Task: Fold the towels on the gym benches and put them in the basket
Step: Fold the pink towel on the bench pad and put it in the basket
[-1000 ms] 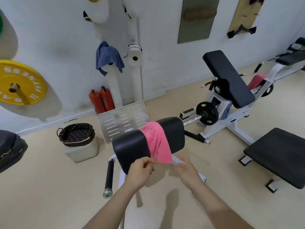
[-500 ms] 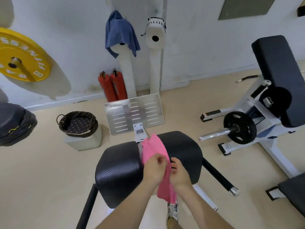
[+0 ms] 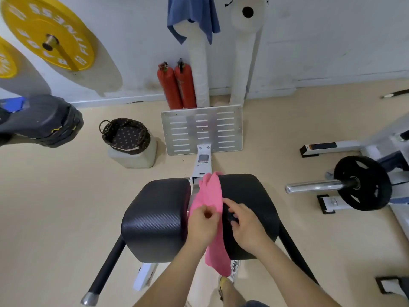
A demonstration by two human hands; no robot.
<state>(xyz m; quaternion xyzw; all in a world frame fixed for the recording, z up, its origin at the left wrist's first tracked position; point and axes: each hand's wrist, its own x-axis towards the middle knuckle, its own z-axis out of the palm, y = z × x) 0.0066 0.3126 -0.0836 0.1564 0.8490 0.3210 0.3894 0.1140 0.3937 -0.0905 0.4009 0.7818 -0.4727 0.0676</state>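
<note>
One pink towel runs lengthwise down the middle of the bench, near end hanging over the near edge, the left hand pinching it while the right hand sits curled just beside its right edge, grip unclear.

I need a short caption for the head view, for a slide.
Left hand pinches a pink towel draped over the bench pads, right hand beside it; basket stands beyond.

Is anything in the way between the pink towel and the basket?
No, nothing I can see. Only bare floor lies between the pink towel on the bench and the basket to its left.
</note>
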